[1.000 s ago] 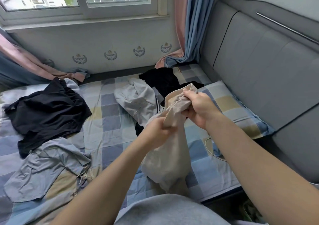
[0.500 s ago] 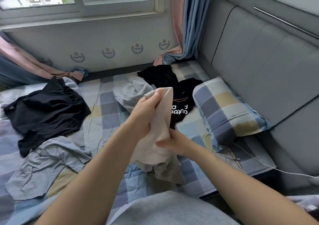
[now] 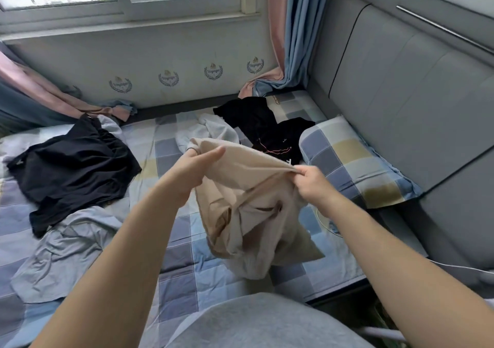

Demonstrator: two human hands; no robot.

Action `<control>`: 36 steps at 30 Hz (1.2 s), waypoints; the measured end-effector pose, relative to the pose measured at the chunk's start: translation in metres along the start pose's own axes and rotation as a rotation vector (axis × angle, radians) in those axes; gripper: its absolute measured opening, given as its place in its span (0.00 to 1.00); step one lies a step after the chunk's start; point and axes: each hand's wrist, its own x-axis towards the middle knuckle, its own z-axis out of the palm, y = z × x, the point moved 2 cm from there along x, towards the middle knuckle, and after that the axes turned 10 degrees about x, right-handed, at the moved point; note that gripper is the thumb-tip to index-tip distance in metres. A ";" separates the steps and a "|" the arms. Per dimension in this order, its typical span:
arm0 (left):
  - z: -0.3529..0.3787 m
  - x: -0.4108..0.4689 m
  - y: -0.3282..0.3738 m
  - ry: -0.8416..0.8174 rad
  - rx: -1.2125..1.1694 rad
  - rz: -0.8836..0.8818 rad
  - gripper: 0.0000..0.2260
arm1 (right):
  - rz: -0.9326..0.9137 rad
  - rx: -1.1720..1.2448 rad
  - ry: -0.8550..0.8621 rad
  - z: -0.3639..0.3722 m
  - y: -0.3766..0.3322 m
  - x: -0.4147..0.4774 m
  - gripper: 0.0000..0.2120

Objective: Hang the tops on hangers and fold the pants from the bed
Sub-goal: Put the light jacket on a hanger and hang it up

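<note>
Landmark: beige garment (image 3: 248, 203), held up over the checked bed (image 3: 171, 240), in front of the person's grey-clad torso. Far left of it, a black top (image 3: 72, 171) lies crumpled on the sheet. Below that, nearer the person, a grey shirt (image 3: 66, 251) lies spread, touching the black top's lower edge. Left hand (image 3: 192, 171) grips the garment's upper left corner: thumb straight along the front of the cloth, fingers wrapped behind it, fabric bunched over them. The garment's top edge runs taut from this hand down to the other. The rest hangs in loose folds, lower end down by the sheet; contact unclear. Pants or top: cannot tell from the folds. Behind the garment, a white piece (image 3: 213, 134) lies on the sheet, partly hidden by it. Behind and to its right lies a black tee (image 3: 267, 131) with a thin pink line across it. Right hand (image 3: 312, 184) pinches the garment's upper right edge, fingers curled tight on a gather of cloth. Right of the garment, a checked pillow (image 3: 352, 160) lies against the grey headboard (image 3: 401, 93). A thin cable (image 3: 324, 223) loops on the sheet just right of the garment's lower folds.
</note>
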 end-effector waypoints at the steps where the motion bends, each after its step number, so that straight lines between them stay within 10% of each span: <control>1: 0.002 0.001 -0.001 0.000 0.057 0.004 0.18 | 0.008 0.073 0.009 -0.001 -0.011 -0.001 0.14; 9: 0.083 -0.030 -0.008 -0.137 0.439 0.227 0.27 | 0.011 0.631 -0.089 0.003 -0.088 -0.020 0.15; 14: 0.100 -0.022 -0.023 -0.032 0.423 0.221 0.04 | -0.082 0.786 -0.181 0.007 -0.105 -0.028 0.11; 17: 0.090 -0.017 -0.016 0.034 0.179 0.213 0.11 | -0.126 0.536 -0.186 0.004 -0.087 -0.029 0.10; 23: 0.066 -0.008 -0.004 0.212 -0.251 0.081 0.06 | 0.125 -0.179 -0.147 0.045 0.030 -0.048 0.43; 28: 0.042 0.002 -0.011 0.327 -0.302 0.057 0.05 | 0.266 -0.410 -0.042 0.035 0.085 -0.043 0.02; 36: 0.017 0.010 -0.040 0.371 -0.057 -0.047 0.09 | 0.048 0.003 0.140 -0.026 0.003 -0.005 0.11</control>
